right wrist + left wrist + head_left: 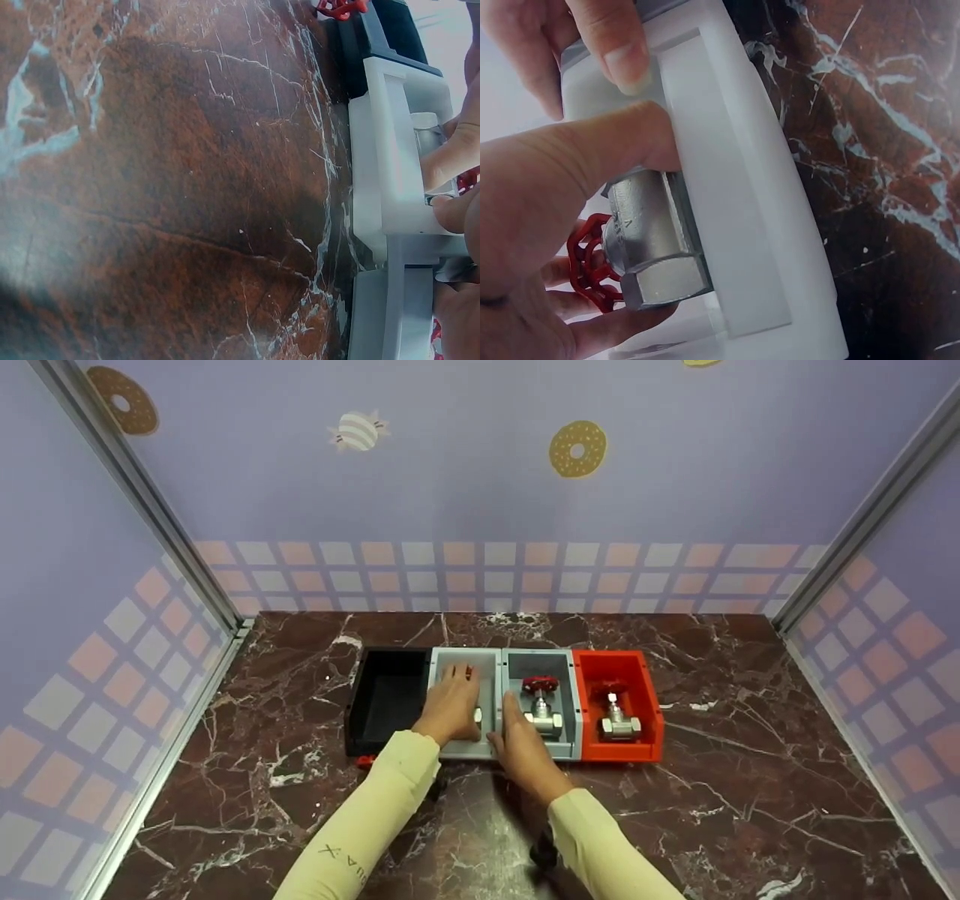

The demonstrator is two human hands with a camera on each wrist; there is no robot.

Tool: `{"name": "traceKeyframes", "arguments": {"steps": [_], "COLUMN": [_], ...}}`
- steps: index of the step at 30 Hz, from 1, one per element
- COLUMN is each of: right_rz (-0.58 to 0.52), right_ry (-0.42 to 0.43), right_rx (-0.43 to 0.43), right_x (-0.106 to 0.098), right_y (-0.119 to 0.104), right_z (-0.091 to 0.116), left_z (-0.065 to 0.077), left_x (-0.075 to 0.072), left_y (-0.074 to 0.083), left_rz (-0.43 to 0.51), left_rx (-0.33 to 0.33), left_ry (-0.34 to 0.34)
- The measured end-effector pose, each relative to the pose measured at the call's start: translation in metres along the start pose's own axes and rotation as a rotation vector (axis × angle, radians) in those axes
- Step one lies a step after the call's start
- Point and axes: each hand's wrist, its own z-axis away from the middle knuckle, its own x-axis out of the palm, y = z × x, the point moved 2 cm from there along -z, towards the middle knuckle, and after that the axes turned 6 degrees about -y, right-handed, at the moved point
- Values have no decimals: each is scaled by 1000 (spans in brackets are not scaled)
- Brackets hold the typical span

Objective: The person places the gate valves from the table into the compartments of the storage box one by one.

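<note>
My left hand [452, 706] reaches into the white bin [735, 195] and grips a metal valve [656, 229]. In the left wrist view the thumb lies over one end of the valve body, and fingers curl beneath it near the red handwheel [592, 262]. My right hand [523, 746] rests at the wall between the white and grey bins, fingers extended, its thumb on the white bin's side close to my left thumb. Beside it, another red-wheeled valve [545, 718] stands in the grey bin [577, 739].
An orange-red bin [646, 690] at the right end holds a similar valve [619, 724]. At the left end of the row is a black bin [386, 697]. A red handwheel [341, 7] shows on the marbled tabletop [750, 750] before it, partly covered by my left sleeve in the head view.
</note>
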Motion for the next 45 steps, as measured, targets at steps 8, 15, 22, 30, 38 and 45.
{"name": "traceKeyframes", "arguments": {"steps": [8, 15, 22, 30, 38, 45], "right_rz": [-5, -1, 10, 5, -3, -9], "right_ry": [-15, -19, -22, -6, -9, -22], "right_rx": [14, 15, 14, -13, -10, 3], "right_x": [1, 0, 2, 2, 2, 2], "right_y": [1, 1, 3, 3, 4, 3], "right_z": [1, 1, 1, 0, -1, -1], "left_z": [-2, -3, -5, -6, -8, -8], "left_x": [3, 3, 7, 10, 14, 19], "left_y": [1, 4, 5, 5, 5, 6], "left_rz": [-3, 27, 15, -2, -27, -34], "left_rx": [4, 33, 47, 44, 48, 61], "left_ry": [-7, 5, 9, 5, 27, 81]}}
